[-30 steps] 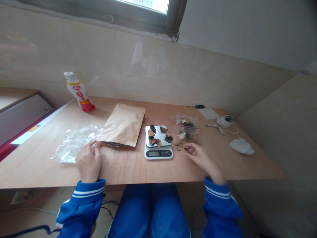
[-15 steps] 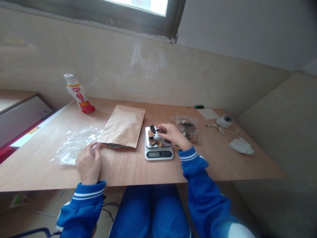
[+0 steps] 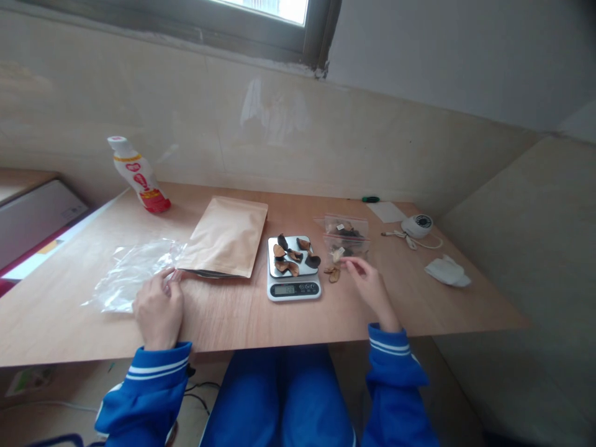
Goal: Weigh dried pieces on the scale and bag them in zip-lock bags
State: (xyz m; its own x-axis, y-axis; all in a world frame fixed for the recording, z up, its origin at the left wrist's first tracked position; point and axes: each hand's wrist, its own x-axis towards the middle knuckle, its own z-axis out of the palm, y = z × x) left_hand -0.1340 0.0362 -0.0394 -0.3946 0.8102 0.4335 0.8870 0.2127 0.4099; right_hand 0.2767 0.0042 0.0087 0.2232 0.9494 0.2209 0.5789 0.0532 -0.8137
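"Two small zip bags (image 3: 356, 249) lie right of centre, one just above the other. What's in them?"

"Dark and brown dried pieces, and each has a small pale patch on it. I can't tell whether they're sealed."

"And the scale (image 3: 294, 290)?"

"In the middle of the frame. Its metal plate carries several curled dried slices (image 3: 295, 255), brown and blackish, spread out separately or overlapping. The display is lit too faintly to read for certain."

"Any slices off the plate?"

"Yes, a few loose pieces (image 3: 332, 274) on the table (image 3: 223, 326), between the scale and the right hand (image 3: 370, 287)."

"What is that hand doing?"

"Thumb and fingers are drawn together in a pinch at the lower zip bag's near edge. I can't tell whether anything is between them."

"The left hand?"

"The left hand (image 3: 159, 311) rests left of centre, fingers curled at the edge of the clear plastic bag (image 3: 130, 276), near the corner of the brown paper pouch (image 3: 229, 237). Whether it grips either, I can't tell."

"Is the pouch full?"

"It lies flat, its dark lower edge facing the person; the contents are hidden. The clear bag is crumpled, and the bottle (image 3: 143, 181) at upper left has its white cap on."
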